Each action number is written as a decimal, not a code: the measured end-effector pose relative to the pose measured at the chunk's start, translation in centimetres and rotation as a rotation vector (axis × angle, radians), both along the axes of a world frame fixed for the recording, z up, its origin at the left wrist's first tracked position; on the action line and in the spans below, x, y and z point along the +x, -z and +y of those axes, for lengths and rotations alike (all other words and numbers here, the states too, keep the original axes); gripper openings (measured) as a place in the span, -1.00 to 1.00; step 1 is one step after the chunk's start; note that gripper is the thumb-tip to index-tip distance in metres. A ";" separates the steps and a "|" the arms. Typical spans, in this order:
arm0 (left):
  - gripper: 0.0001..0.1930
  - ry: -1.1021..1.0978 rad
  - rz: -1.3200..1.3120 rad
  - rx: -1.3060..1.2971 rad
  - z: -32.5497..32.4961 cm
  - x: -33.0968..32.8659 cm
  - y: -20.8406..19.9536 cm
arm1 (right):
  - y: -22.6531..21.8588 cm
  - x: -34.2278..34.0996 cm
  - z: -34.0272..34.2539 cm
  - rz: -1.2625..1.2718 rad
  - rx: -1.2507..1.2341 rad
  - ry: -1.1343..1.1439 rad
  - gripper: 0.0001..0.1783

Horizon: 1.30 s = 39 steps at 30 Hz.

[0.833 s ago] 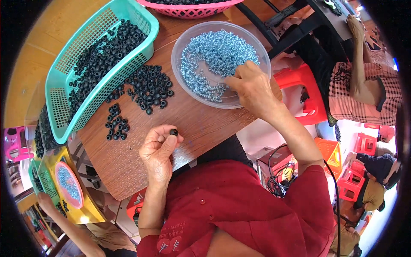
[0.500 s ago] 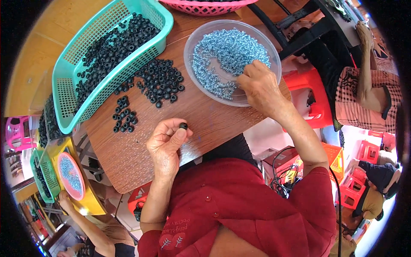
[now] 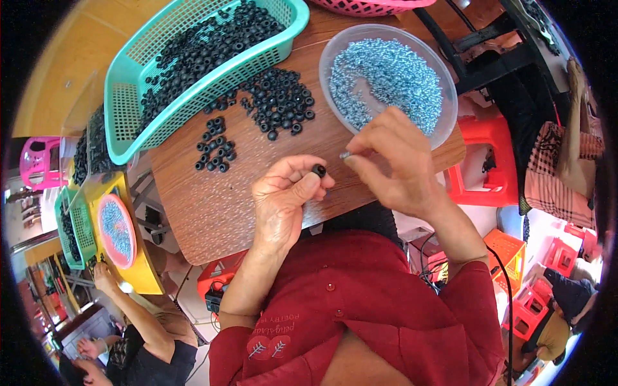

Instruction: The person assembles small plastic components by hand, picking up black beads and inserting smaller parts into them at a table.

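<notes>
Over the near part of the table, my left hand [image 3: 280, 196] is closed, pinching a small round black bead-like piece [image 3: 318, 170] with a hole in it between thumb and fingers. To its right, my right hand [image 3: 405, 167] pinches a tiny silvery piece [image 3: 344, 155] between thumb and forefinger, a short gap away from the black one. Behind that hand stands a round clear plastic tub [image 3: 327, 61] of many small shiny blue-silver pieces [image 3: 405, 71]. Loose black pieces [image 3: 280, 103] lie heaped on the wood, with a smaller group [image 3: 215, 148] to their left.
A teal plastic basket [image 3: 122, 122] of black pieces stands at the far left of the brown table [image 3: 212, 219]. A pink basket [image 3: 380, 5] is at the back. Red stools [image 3: 486, 161] stand right. Co-workers sit at both sides, one by a yellow table [image 3: 147, 264].
My right hand has lifted out of the tub with a tiny silvery piece and come toward my left hand. The whole view has shifted, moving the table contents right and up.
</notes>
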<state>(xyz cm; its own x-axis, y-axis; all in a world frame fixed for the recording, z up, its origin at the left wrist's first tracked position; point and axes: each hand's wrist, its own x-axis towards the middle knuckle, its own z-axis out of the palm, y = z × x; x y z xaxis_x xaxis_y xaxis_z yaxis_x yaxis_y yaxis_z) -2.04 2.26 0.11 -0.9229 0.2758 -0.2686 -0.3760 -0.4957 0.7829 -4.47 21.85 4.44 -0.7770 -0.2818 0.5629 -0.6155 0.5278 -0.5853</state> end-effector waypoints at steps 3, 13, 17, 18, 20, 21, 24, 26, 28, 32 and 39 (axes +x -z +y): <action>-0.80 -0.048 0.047 -0.037 0.1 0.2 -0.7 | 0.7 0.1 -1.5 -0.062 -0.051 -0.043 -0.81; -0.77 -0.107 0.100 -0.067 -0.5 0.7 0.0 | 0.8 0.5 -3.1 -0.072 -0.026 -0.088 -0.79; -0.77 -0.138 0.110 -0.064 -0.6 0.9 0.0 | 1.1 0.7 -3.8 0.018 0.011 -0.098 -0.81; -0.78 -0.150 0.097 -0.053 -0.6 0.9 0.0 | 1.3 0.9 -4.1 0.082 0.050 -0.063 -0.79; -0.78 -0.168 0.091 -0.016 -0.6 0.8 -0.1 | 1.6 1.6 -4.8 0.149 0.088 -0.034 -0.77; -0.79 -0.184 0.082 0.019 -0.7 0.7 0.0 | 1.7 2.2 -5.2 0.194 0.192 -0.015 -0.75; -0.82 -0.192 0.055 -0.002 -1.3 0.8 0.9 | 2.2 2.7 -6.1 0.214 0.274 -0.003 -0.71; -0.82 -0.212 0.034 0.007 -1.6 0.9 0.7 | 2.4 2.6 -6.3 0.187 0.253 -0.012 -0.69; -0.83 -0.234 0.010 0.018 -2.0 0.9 0.8 | 2.7 1.7 -6.3 0.017 0.039 -0.095 -0.69; -0.84 -0.210 0.002 -0.005 -3.4 0.8 1.3 | 4.4 -0.8 -6.0 0.014 0.026 0.003 -0.70; -0.83 -0.259 0.038 -0.051 -4.4 1.0 1.3 | 5.3 -2.9 -8.9 0.184 0.289 0.177 -0.66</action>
<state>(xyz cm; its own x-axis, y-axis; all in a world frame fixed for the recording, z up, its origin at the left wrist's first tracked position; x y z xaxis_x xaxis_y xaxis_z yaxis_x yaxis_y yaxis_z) -1.00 -2.10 -1.18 -0.9706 0.0159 -0.2400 -0.2115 -0.5313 0.8204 -7.38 12.92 -0.84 -0.7215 -0.3195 0.6143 -0.5807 0.7624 -0.2855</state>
